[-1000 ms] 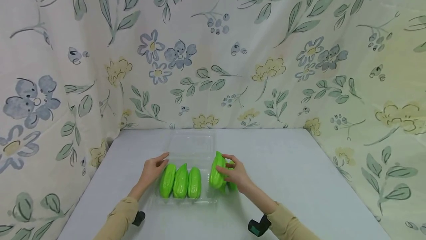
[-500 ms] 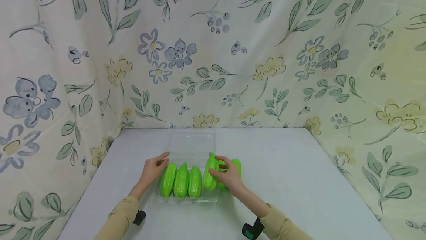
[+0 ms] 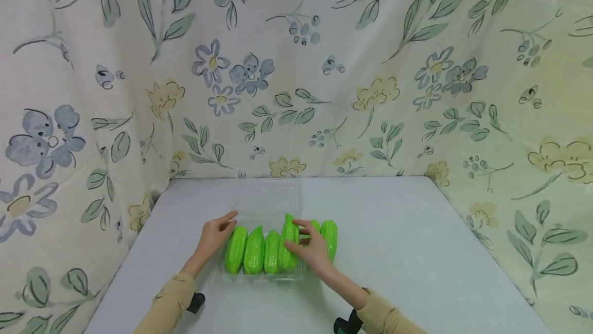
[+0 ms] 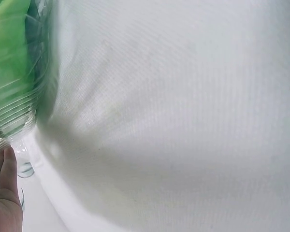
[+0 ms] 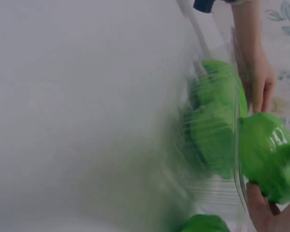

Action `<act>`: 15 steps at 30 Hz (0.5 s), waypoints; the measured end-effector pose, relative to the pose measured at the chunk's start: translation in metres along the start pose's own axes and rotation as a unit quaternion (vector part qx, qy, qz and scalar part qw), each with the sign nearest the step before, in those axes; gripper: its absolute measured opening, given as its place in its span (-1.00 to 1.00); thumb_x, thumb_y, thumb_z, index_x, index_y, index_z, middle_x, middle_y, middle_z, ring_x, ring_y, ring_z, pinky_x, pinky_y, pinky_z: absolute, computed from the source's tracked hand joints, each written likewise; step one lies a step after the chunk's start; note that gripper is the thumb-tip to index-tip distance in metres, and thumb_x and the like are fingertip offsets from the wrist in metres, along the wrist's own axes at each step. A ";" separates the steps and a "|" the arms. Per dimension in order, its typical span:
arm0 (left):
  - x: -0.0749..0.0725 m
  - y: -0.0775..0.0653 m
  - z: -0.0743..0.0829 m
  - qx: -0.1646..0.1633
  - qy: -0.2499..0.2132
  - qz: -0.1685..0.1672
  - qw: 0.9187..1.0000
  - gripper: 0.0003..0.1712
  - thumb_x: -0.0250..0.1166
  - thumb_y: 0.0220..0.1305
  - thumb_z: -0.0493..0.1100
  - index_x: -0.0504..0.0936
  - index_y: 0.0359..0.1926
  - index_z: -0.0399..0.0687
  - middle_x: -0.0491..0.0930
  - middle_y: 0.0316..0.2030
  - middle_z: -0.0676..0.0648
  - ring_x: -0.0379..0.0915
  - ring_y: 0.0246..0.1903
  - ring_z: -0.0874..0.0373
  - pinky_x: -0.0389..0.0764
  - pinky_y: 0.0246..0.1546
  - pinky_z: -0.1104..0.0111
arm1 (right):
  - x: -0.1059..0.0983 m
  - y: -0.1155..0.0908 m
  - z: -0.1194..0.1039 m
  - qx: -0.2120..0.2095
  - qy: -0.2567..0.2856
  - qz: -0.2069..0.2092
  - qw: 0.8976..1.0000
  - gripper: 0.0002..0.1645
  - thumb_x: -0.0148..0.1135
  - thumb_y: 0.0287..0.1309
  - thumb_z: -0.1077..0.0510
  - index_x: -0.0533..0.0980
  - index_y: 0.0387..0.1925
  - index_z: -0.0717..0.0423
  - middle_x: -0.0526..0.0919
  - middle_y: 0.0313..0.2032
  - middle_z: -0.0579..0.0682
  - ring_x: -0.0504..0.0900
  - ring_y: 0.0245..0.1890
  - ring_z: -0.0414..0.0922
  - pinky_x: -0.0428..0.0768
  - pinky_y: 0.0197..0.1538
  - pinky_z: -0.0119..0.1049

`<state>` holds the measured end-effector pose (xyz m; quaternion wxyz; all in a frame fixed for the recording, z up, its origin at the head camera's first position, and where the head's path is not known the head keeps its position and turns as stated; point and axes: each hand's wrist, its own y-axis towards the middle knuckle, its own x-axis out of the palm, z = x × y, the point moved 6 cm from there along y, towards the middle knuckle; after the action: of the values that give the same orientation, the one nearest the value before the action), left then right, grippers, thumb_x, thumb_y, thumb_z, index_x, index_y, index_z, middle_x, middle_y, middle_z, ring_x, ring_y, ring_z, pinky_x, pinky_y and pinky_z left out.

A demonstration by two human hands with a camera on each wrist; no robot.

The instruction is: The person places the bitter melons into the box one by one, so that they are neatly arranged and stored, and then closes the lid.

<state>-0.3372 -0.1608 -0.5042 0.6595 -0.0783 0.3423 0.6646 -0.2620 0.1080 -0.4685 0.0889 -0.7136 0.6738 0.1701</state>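
Observation:
A clear plastic clamshell box [image 3: 259, 278] lies on the table, with three glossy green gourd-like vegetables side by side in its tray, such as the leftmost gourd [image 3: 236, 250]. My right hand [image 3: 314, 252] pinches another green gourd [image 3: 288, 251] between thumb and fingers at the tray's right end. In the right wrist view, this held gourd [image 5: 266, 154] shows above the box's rim. My left hand [image 3: 213, 239] touches the back left of the box, its fingers fairly straight in the left wrist view.
More green gourds, including one gourd [image 3: 329, 239], lie right of the box, partly behind my right hand. The box's transparent lid [image 3: 270, 197] lies folded back. A floral cloth [image 3: 296, 66] hangs behind the white table [image 3: 394, 251].
My right hand has moved left with its gourd, from beyond the box's right edge to beside the third gourd in the tray. My left hand has stayed at the box.

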 end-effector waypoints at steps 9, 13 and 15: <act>0.000 -0.001 0.001 0.000 -0.007 0.003 1.000 -0.62 0.24 0.27 -0.27 0.57 0.11 -0.23 0.61 -0.01 -0.30 0.57 -0.46 0.20 0.30 -0.66 0.50 | 0.006 -0.005 -0.006 -0.066 -0.026 0.032 0.997 -0.34 0.42 0.01 0.12 0.42 0.17 0.12 0.58 0.01 0.20 0.60 -0.15 0.08 0.60 -0.18 -0.27; 0.000 -0.001 0.002 0.004 -0.003 0.007 1.000 -0.62 0.23 0.28 -0.27 0.57 0.11 -0.23 0.59 0.02 -0.30 0.67 -0.32 0.02 0.36 -0.61 0.51 | 0.007 -0.007 -0.010 -0.090 -0.042 0.036 0.994 -0.33 0.43 -0.02 0.14 0.43 0.16 0.15 0.59 0.02 0.15 0.59 -0.13 0.09 0.60 -0.13 -0.20; 0.001 -0.001 0.002 0.004 0.003 0.007 1.000 -0.62 0.23 0.28 -0.28 0.56 0.12 -0.24 0.59 0.03 -0.29 0.67 -0.25 -0.08 0.41 -0.56 0.52 | 0.008 -0.008 -0.011 -0.095 -0.051 0.032 0.994 -0.33 0.43 -0.02 0.14 0.43 0.16 0.15 0.59 0.04 0.12 0.59 -0.14 0.07 0.60 -0.14 -0.24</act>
<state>-0.3360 -0.1594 -0.5037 0.6542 -0.0747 0.3475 0.6676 -0.2523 0.0969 -0.4620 0.0492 -0.6876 0.6713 0.2723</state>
